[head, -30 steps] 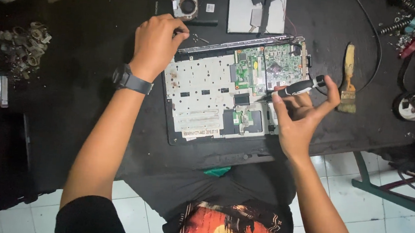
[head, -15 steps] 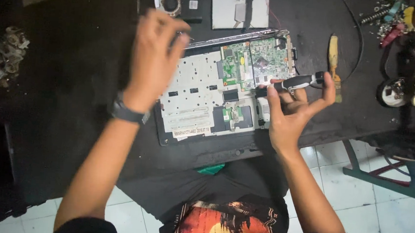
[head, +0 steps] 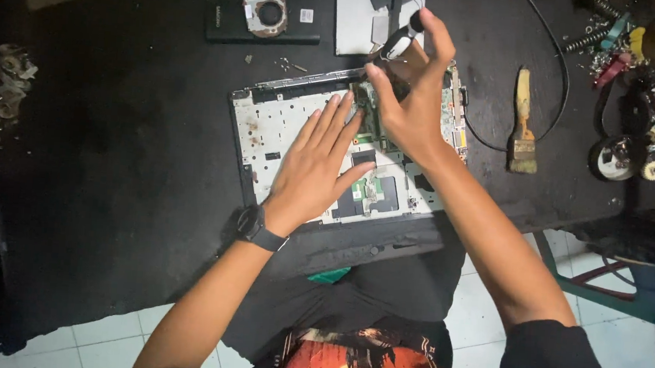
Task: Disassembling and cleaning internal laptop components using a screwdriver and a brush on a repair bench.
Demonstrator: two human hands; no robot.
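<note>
An opened laptop base (head: 270, 130) with a pale inner frame and a green circuit board (head: 454, 112) lies on the black table. My left hand (head: 315, 164), with a dark watch on the wrist, rests flat and spread on the middle of the frame. My right hand (head: 415, 86) hovers over the board at the laptop's far edge. Its fingers pinch a black-handled screwdriver (head: 400, 39) held upright, tip down toward the board.
A paintbrush (head: 524, 125) and a black cable (head: 554, 77) lie to the right of the laptop. A small fan (head: 266, 12) on a black block and a grey metal plate (head: 358, 21) sit behind it. Tools and reels crowd the right end (head: 640, 114). The table edge (head: 385, 246) runs near me.
My left hand came down from the laptop's far-left corner to lie flat on the frame. My right hand moved the screwdriver from the right side to upright over the board.
</note>
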